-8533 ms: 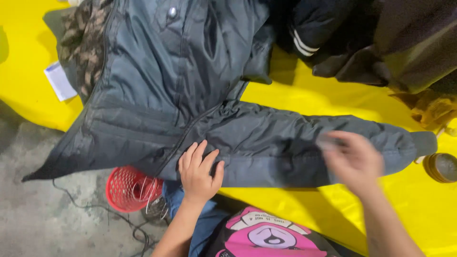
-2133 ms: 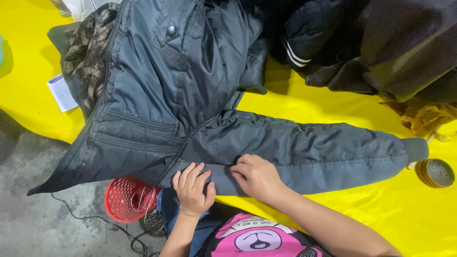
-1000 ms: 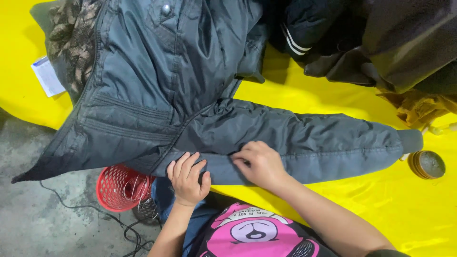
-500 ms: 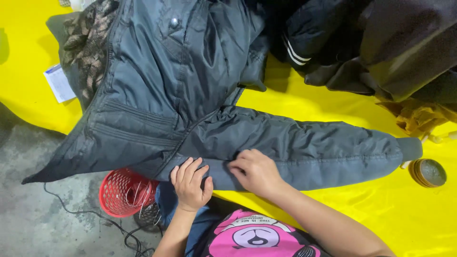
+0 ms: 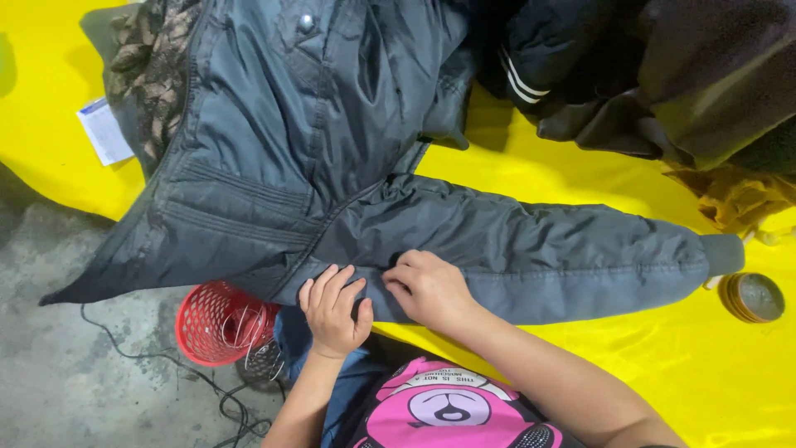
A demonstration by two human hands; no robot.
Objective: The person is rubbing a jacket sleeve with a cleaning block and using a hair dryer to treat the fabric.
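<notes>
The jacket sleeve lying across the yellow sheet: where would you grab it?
Probably at the ribbed cuff, coming from its free right end: the sleeve lies flat and straight there, clear of both hands pressing near the armpit.

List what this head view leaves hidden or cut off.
- Right hand fingertips: curled into the grey jacket fabric, grip unclear.
- Jacket's collar: cut by the top edge.
- Red basket: partly under the hem.
- White paper: print too small.
- Left hand: palm hidden.
</notes>
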